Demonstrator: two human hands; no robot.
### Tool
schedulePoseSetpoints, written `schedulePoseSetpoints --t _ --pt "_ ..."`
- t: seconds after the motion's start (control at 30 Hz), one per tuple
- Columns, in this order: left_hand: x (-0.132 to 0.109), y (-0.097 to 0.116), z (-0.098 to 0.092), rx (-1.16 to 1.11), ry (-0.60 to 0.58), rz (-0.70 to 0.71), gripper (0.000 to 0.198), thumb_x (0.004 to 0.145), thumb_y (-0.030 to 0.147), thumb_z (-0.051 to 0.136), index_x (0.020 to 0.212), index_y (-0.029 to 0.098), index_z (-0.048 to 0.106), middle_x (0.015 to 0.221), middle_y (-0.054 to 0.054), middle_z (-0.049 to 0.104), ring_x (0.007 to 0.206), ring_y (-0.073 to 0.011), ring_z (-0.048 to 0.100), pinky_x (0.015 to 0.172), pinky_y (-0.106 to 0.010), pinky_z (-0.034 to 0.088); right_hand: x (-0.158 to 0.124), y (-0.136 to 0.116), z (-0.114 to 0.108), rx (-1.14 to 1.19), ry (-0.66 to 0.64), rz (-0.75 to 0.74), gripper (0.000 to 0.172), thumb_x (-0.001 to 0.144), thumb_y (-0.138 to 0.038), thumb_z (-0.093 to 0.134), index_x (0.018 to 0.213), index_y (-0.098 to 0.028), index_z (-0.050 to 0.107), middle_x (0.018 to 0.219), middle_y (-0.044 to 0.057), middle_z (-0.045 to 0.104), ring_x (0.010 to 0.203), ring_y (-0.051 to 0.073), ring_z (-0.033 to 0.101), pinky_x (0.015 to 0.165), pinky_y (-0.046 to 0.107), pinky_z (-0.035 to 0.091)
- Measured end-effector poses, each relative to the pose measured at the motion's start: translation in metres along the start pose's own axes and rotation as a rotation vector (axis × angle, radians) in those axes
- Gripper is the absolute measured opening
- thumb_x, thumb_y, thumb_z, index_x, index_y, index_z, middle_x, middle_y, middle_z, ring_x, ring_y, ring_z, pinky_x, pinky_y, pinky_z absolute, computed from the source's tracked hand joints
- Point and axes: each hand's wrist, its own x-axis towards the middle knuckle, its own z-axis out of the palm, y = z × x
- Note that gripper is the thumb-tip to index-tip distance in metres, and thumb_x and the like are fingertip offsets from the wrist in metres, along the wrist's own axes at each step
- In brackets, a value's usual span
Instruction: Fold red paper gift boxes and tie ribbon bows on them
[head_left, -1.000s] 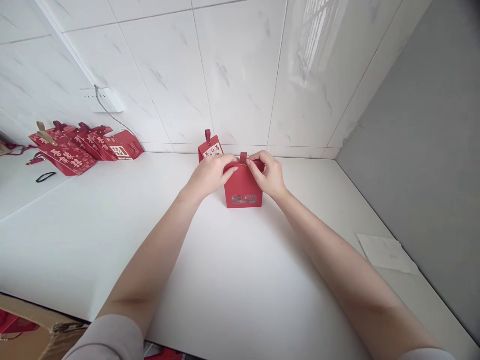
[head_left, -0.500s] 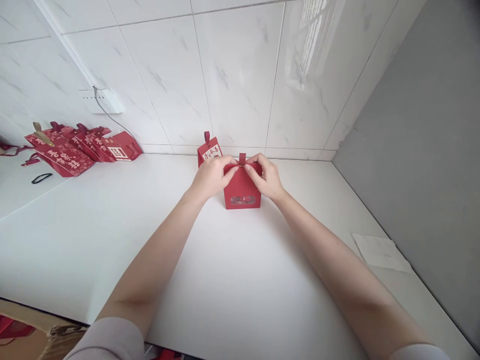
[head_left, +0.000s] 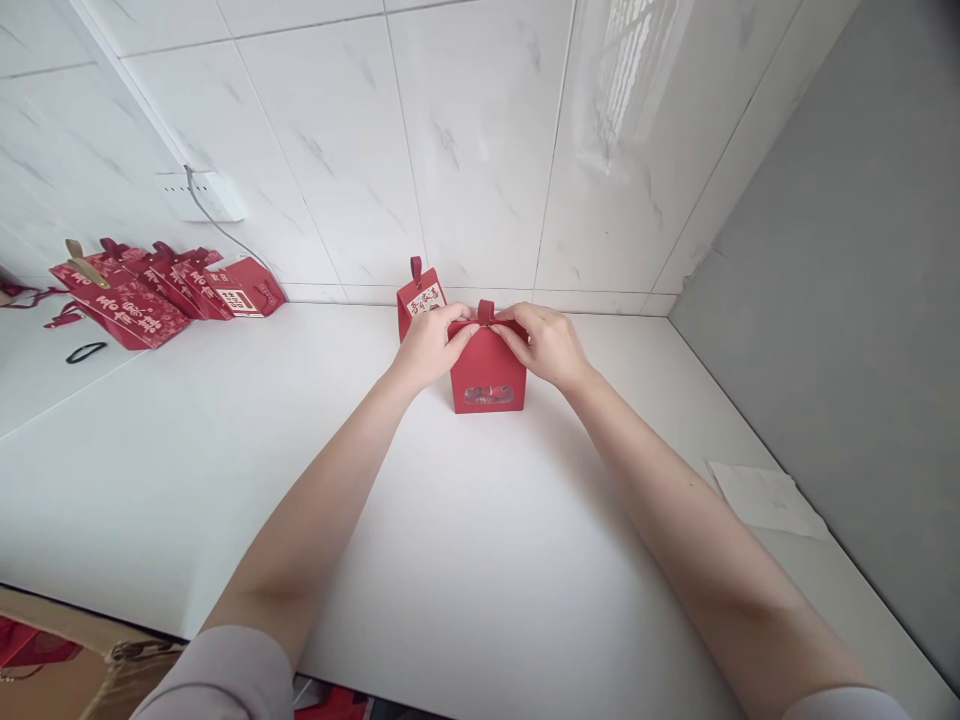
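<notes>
Left hand point(head_left: 427, 347), right hand point(head_left: 553, 345): my fingers point(head_left: 459, 338) pinched shut on the top flaps of the matte red card box point(head_left: 487, 372) | upright on the glossy white bench point(head_left: 450, 560) | twin box point(head_left: 418, 297) at its 11 o'clock.

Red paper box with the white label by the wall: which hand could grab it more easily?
Probably the left hand: it lies just beside the red paper box with the white label, while the right hand sits beyond the red windowed paper box both hands hold.
</notes>
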Motion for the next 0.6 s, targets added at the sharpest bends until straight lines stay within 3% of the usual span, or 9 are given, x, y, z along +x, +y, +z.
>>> schedulePoseSetpoints --t 0.1,0.27,0.6 --pt "0.000 0.004 -0.001 -0.042 -0.023 0.005 0.021 0.086 0.035 0.056 0.093 0.019 0.067 0.088 -0.002 0.068 0.068 -0.0142 0.056 0.062 -0.027 0.041 0.001 0.002 -0.002 -0.096 -0.002 -0.096 0.020 0.098 -0.034 0.047 0.099 -0.020 0.062 0.089 0.006 0.071 0.076 0.021 0.063 0.068 0.033 0.045" --pt "0.002 0.006 -0.003 -0.102 0.010 0.015 0.034 0.090 0.042 0.051 0.073 0.018 0.067 0.069 -0.001 0.061 0.067 -0.0149 0.054 0.059 -0.028 0.039 0.004 -0.002 -0.006 -0.157 -0.044 -0.223 0.023 0.097 -0.037 0.048 0.096 -0.019 0.061 0.085 0.008 0.069 0.075 0.022 0.062 0.071 0.035 0.045" --pt "0.000 0.010 -0.002 -0.263 -0.018 -0.066 0.033 0.086 0.046 0.057 0.078 0.017 0.072 0.078 -0.003 0.070 0.074 -0.0164 0.061 0.066 -0.028 0.047 0.011 -0.021 -0.022 0.150 -0.109 -0.004 0.021 0.095 -0.035 0.050 0.085 -0.021 0.061 0.078 0.003 0.065 0.065 0.016 0.055 0.061 0.028 0.041"
